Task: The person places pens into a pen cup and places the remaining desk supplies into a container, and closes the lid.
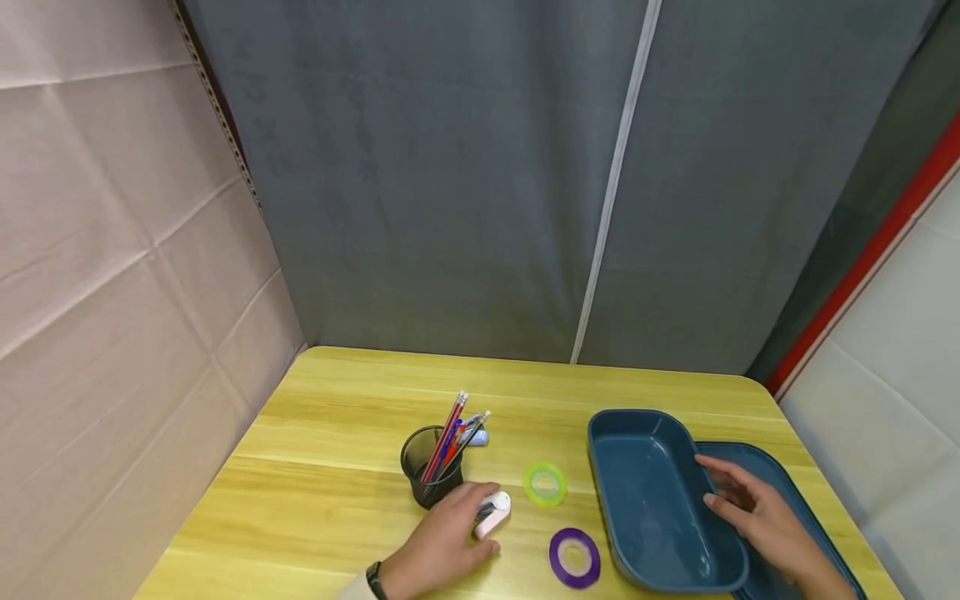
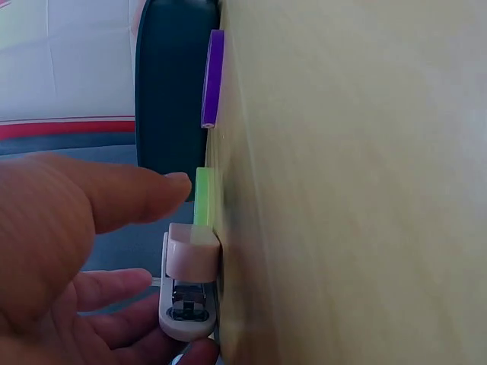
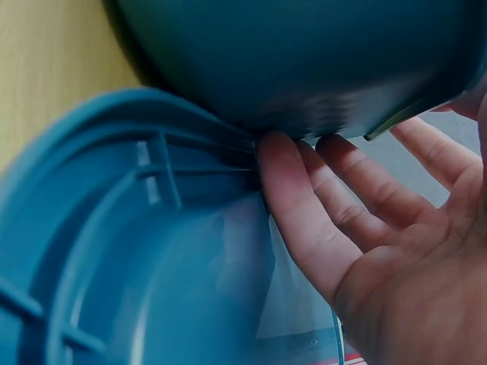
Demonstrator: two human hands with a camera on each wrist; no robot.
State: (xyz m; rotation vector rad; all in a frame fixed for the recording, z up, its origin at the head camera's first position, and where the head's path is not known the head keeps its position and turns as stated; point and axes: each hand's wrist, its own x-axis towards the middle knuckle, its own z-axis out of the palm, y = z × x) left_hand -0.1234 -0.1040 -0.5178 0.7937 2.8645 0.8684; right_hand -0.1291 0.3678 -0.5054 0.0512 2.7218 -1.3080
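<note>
The left hand [image 1: 442,546] lies on the bench [image 1: 315,467] with its grip curled round a small pink-and-white stapler [image 1: 492,512], whose long axis points away toward the green tape roll [image 1: 545,484] just beyond (a purple roll [image 1: 574,557] lies to that grip's right). The right hand [image 1: 757,512], fingers spread and relaxed, touches the near wall of the blue tray [image 1: 645,492], which rests partly over its lid [image 1: 780,483].
</note>
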